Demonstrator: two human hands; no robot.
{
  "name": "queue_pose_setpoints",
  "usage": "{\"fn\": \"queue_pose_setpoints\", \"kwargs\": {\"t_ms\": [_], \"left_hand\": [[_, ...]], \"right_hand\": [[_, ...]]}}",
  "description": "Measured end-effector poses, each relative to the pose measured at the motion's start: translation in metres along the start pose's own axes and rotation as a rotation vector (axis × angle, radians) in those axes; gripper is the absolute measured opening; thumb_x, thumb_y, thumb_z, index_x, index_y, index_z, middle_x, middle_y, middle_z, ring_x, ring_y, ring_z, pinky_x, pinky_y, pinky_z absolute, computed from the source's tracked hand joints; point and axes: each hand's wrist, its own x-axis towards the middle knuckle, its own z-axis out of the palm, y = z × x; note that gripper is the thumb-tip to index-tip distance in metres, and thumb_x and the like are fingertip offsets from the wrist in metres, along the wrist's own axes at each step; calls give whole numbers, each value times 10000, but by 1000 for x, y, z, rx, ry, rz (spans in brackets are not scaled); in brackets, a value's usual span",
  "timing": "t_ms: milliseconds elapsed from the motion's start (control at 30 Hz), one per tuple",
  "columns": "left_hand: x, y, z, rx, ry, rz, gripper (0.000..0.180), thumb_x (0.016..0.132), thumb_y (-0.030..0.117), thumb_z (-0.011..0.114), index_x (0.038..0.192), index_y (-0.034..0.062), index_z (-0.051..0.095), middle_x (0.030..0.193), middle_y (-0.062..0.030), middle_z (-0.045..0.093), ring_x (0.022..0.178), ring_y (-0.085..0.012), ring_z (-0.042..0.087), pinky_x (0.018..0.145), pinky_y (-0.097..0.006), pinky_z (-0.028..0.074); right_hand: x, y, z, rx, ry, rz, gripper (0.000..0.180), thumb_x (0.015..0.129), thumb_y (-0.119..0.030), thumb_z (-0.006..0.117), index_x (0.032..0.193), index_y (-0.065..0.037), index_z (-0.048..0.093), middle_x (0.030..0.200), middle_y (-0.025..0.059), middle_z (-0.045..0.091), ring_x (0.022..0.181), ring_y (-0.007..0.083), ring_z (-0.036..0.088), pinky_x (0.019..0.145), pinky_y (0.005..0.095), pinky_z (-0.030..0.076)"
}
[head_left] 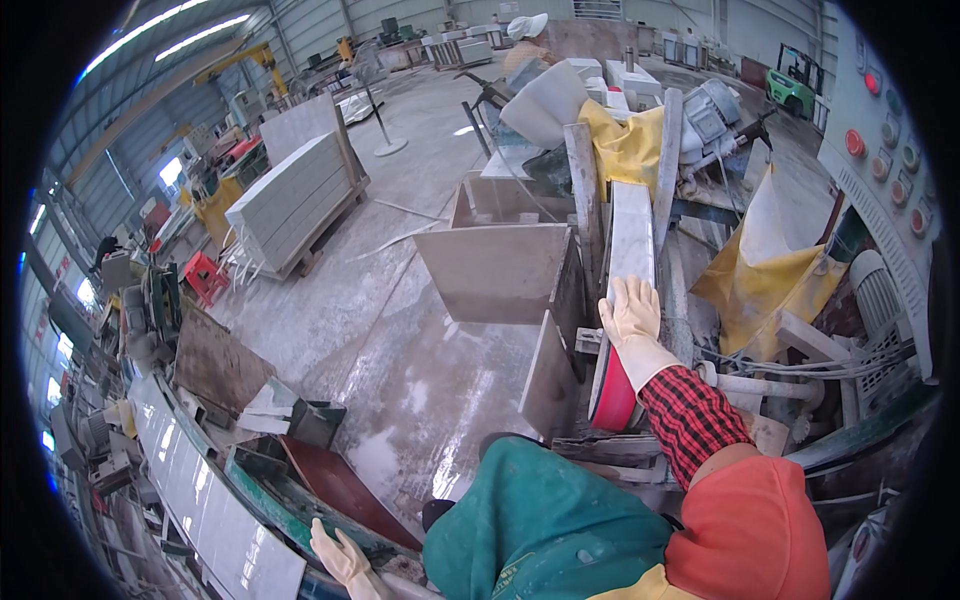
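My right hand [634, 318], in a cream rubber glove, lies flat with its fingers pointing forward on the near part of a long, narrow white stone strip [630, 232]. That strip rests on a narrow conveyor, whose red belt [613, 398] shows at the near end. Its far end passes under a yellow flap [622, 140] between two upright boards. Low on the left, my left hand [342, 558], gloved alike, is held with fingers apart and nothing in it. It is nearest to a long, glossy pale stone slab [205, 500] along a green-edged machine.
A control panel [890, 150] with red and green buttons stands at the right, above a yellow-and-white sheet [770, 280]. Grey boards [495, 265] form a box left of the conveyor. Stacked slabs [295, 205] sit further left. A person in a white cap [527, 28] and a green forklift [793, 88] are farther off.
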Motion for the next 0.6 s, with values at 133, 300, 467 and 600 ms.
{"fn": "queue_pose_setpoints", "kwargs": {"t_ms": [133, 300, 467, 600], "left_hand": [[0, -4, -1, 23, 25, 48, 468, 908, 19, 564, 1365, -5, 465, 1172, -217, 533, 1065, -354, 541, 951, -392, 427], [0, 1, -1, 36, 38, 76, 465, 914, 24, 560, 1369, -2, 465, 1168, -211, 537, 1052, -351, 545, 934, -394, 433], [0, -1, 0, 24, 58, 103, 459, 921, 29, 557, 1370, -1, 468, 1163, -200, 538, 1034, -334, 547, 920, -379, 434], [0, -1, 0, 25, 63, 103, 457, 926, 36, 557, 1372, 0, 468, 1162, -197, 539, 1023, -323, 547, 917, -364, 431]], "right_hand": [[-3, -3, -5, 16, -23, -4, 405, 844, -385, 602, 1137, -110, 558, 1074, 103, 512, 1081, 294, 474, 975, 425, 356], [-8, -4, -6, 7, -22, -18, 396, 846, -387, 600, 1126, -110, 560, 1073, 106, 514, 1082, 298, 474, 971, 428, 359], [-13, -6, -11, 7, -15, -28, 385, 854, -387, 588, 1119, -109, 560, 1069, 111, 516, 1082, 301, 475, 967, 433, 361], [-18, -7, -11, 19, 2, -45, 388, 858, -387, 581, 1123, -104, 557, 1072, 112, 514, 1081, 302, 474, 966, 433, 361]]}}
